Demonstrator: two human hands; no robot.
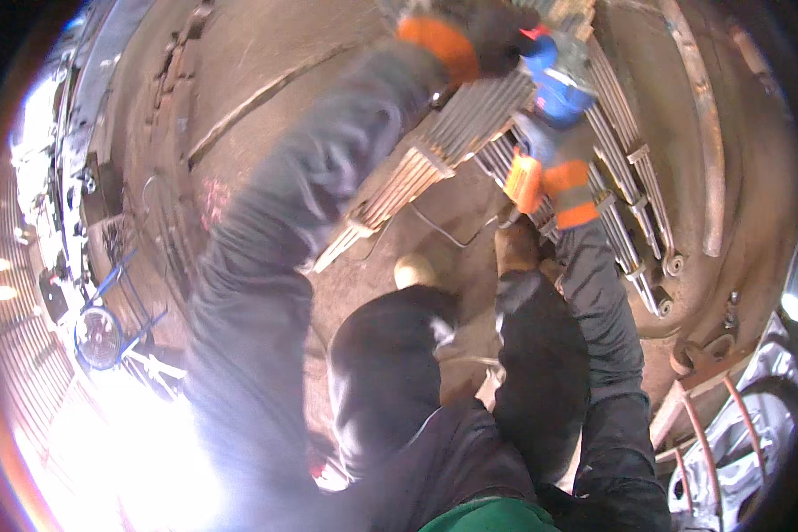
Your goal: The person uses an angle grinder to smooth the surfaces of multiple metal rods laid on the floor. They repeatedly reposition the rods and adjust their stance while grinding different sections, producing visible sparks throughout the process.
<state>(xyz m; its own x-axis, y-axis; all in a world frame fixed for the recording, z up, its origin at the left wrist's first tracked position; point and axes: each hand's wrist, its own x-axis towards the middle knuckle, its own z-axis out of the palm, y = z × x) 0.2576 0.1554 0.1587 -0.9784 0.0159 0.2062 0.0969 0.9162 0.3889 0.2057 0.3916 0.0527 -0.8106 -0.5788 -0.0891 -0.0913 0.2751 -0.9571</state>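
At the lower edge is a patch of green fabric [488,517], with the person's dark trousers [390,372] just beyond it, the knees bent and a brown boot [516,246] showing past the right one. Both forearms, in dark grey sleeves, reach forward between the legs and a set of leaf springs [434,151] lying on the brown floor [470,199]. A thin cord [448,238] curves over the floor just short of the springs. The right hand [551,133], below an orange and grey cuff [572,193], grasps the near end of a blue power tool [560,93], which is above the springs; an orange piece [523,182] is just beside that cuff. Farther on, the left hand [501,40], dark-gloved with an orange cuff, is at the tool's far end by a red part [534,34]; blur hides whether its fingers are closed. More springs [629,204] fan out to the right, and past them lies a long rusty bar [705,133]. Well off to the left stands a fan [97,337] with a blue frame.
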